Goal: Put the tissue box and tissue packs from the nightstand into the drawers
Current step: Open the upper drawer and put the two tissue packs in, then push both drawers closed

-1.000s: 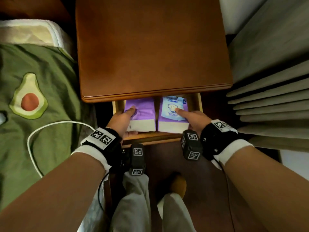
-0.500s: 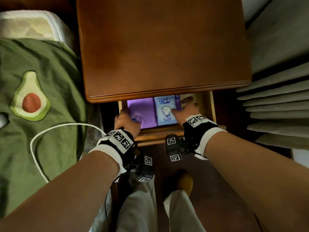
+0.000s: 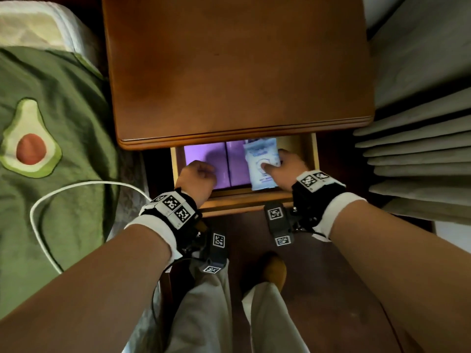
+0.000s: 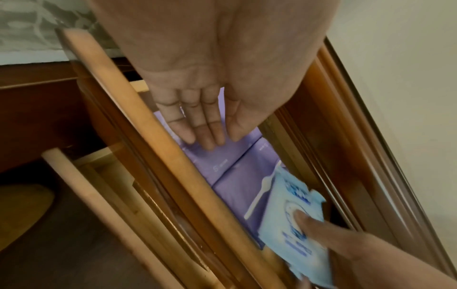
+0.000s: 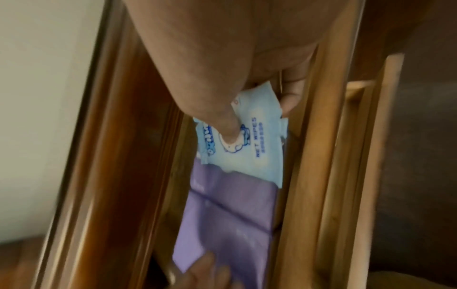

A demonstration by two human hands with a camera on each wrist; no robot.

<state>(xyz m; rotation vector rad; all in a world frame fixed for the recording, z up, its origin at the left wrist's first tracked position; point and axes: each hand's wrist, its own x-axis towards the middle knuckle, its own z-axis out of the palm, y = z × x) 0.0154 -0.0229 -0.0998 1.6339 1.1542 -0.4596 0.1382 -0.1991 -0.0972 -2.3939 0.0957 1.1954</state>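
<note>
Right hand (image 3: 285, 169) pinches blue pack (image 3: 261, 163); left hand (image 4: 197, 125) lies flat, fingers straight, on purple packs (image 3: 204, 155).

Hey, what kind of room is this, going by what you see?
Most likely a bedroom: a wooden nightstand stands beside a bed with a green avocado-print cover, and pleated curtains hang on the other side.

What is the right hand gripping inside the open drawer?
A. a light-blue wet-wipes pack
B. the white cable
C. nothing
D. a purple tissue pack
A: the right hand pinches the light-blue wet-wipes pack, thumb on its printed face, above the purple packs in the drawer.
</note>
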